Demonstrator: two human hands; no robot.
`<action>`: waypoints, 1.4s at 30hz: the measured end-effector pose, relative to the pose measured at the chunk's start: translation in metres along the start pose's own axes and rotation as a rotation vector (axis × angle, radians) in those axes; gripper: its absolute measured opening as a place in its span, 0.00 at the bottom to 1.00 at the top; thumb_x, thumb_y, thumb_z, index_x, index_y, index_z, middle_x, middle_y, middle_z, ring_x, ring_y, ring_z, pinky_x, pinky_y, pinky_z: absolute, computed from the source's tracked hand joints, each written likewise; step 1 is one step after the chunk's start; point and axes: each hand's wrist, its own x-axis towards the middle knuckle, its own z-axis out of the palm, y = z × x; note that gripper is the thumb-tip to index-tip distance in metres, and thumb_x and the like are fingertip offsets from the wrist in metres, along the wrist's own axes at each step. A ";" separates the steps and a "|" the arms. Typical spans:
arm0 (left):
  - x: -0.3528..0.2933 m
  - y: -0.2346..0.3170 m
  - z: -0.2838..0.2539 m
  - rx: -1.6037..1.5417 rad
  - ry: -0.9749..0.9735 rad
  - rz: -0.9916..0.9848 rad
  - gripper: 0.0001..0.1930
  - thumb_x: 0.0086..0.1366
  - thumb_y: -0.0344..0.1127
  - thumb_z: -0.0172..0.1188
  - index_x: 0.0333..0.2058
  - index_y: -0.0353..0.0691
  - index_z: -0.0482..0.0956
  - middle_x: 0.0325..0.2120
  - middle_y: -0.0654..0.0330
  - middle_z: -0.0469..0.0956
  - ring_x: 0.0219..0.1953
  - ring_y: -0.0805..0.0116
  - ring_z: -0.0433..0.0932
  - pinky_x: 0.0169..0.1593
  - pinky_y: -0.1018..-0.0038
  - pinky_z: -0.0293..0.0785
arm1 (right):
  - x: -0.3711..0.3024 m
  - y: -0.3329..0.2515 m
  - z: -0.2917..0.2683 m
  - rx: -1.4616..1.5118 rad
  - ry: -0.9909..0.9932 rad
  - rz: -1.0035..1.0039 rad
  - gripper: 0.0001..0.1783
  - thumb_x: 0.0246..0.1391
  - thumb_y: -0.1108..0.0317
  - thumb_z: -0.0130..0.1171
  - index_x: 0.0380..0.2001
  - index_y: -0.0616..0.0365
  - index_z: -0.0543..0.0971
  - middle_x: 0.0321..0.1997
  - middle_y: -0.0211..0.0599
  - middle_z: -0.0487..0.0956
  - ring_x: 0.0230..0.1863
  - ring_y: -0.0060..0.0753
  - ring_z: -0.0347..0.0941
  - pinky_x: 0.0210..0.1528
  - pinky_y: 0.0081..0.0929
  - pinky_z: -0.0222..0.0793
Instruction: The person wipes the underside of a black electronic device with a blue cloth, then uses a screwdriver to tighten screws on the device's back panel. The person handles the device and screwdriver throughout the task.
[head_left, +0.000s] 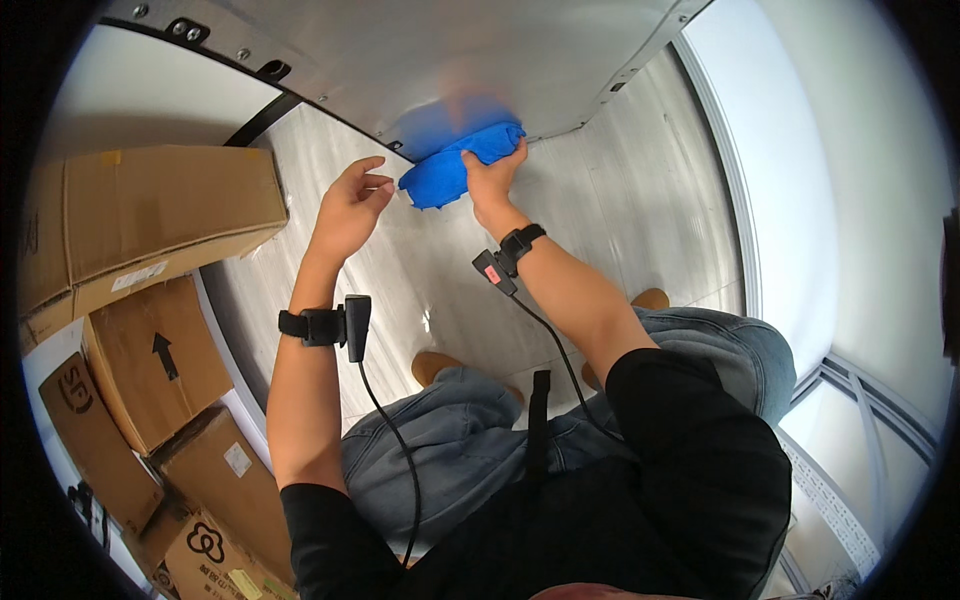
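Observation:
A bright blue folded cloth [440,175] lies against the lower edge of a metal panel [400,55], close to the floor. My right hand [492,180] grips it near its right end, the thumb on top and the fingers partly hidden behind it. Just off the cloth's left end is my left hand [352,208]. Its fingers are bent and apart, with nothing visible between them. Each wrist wears a black strap with a small cabled box.
Cardboard boxes [165,215] are stacked on the left. Light wood-look flooring [640,190] runs beneath me. A white wall [780,170] with a pale frame rises on the right, and a metal rack [860,400] stands at lower right.

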 end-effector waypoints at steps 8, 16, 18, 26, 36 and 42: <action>0.007 0.009 0.005 0.025 -0.086 -0.030 0.19 0.63 0.30 0.55 0.53 0.35 0.69 0.42 0.57 0.76 0.43 0.71 0.73 0.50 0.76 0.68 | -0.006 -0.066 -0.020 0.184 0.026 -0.104 0.53 0.44 0.78 0.60 0.67 0.49 0.38 0.66 0.51 0.53 0.66 0.49 0.52 0.66 0.42 0.48; 0.008 0.003 0.011 0.000 -0.033 -0.015 0.28 0.62 0.32 0.58 0.60 0.38 0.60 0.44 0.56 0.76 0.37 0.75 0.71 0.40 0.79 0.68 | 0.081 -0.026 -0.091 0.220 0.104 0.048 0.52 0.43 0.81 0.60 0.67 0.49 0.43 0.66 0.47 0.56 0.65 0.49 0.55 0.65 0.41 0.54; 0.007 -0.004 0.008 0.001 -0.030 -0.047 0.29 0.62 0.33 0.58 0.60 0.38 0.59 0.44 0.55 0.76 0.38 0.75 0.72 0.41 0.79 0.68 | 0.079 -0.029 -0.093 0.164 0.096 0.057 0.52 0.43 0.81 0.60 0.67 0.49 0.43 0.66 0.47 0.56 0.65 0.49 0.55 0.65 0.41 0.53; 0.010 0.006 0.010 -0.002 -0.034 -0.047 0.26 0.61 0.30 0.57 0.58 0.35 0.63 0.41 0.54 0.77 0.39 0.72 0.75 0.45 0.77 0.70 | 0.025 -0.055 -0.043 -0.050 0.093 -0.335 0.50 0.44 0.78 0.61 0.66 0.63 0.43 0.67 0.56 0.50 0.67 0.54 0.48 0.68 0.44 0.44; 0.013 0.007 0.008 -0.004 -0.062 -0.027 0.25 0.63 0.32 0.57 0.58 0.36 0.64 0.42 0.55 0.77 0.38 0.74 0.72 0.43 0.78 0.68 | 0.041 -0.049 -0.079 -0.210 0.268 -0.457 0.50 0.41 0.79 0.61 0.66 0.57 0.47 0.67 0.54 0.52 0.67 0.55 0.49 0.67 0.43 0.48; 0.012 -0.001 0.009 -0.014 -0.049 -0.067 0.24 0.62 0.30 0.57 0.56 0.35 0.65 0.40 0.55 0.77 0.39 0.73 0.74 0.45 0.77 0.69 | 0.055 -0.055 -0.084 -0.065 0.198 -0.375 0.51 0.37 0.81 0.62 0.66 0.57 0.50 0.62 0.49 0.62 0.60 0.47 0.62 0.60 0.36 0.61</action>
